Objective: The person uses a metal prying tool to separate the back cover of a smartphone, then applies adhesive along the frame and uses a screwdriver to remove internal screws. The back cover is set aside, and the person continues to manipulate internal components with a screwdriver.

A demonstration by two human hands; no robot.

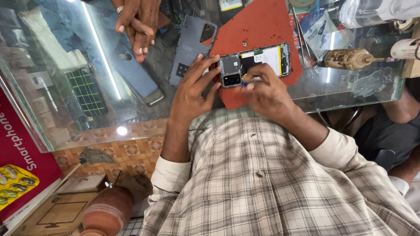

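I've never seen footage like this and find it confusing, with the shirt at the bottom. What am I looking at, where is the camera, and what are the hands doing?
The camera sits on a person's head and looks straight down, so the checked shirt at the bottom is their own chest. Their two bare hands reach onto a glass counter. The left hand steadies an opened phone with its back removed; the battery and inner parts show. The right hand pinches a small blue-tipped tool at the phone's lower edge. The phone lies on an orange-red mat. Beside it lies the grey back cover. Tweezers and a clear bottle lie to the right. The clasped hands at the top belong to another person.
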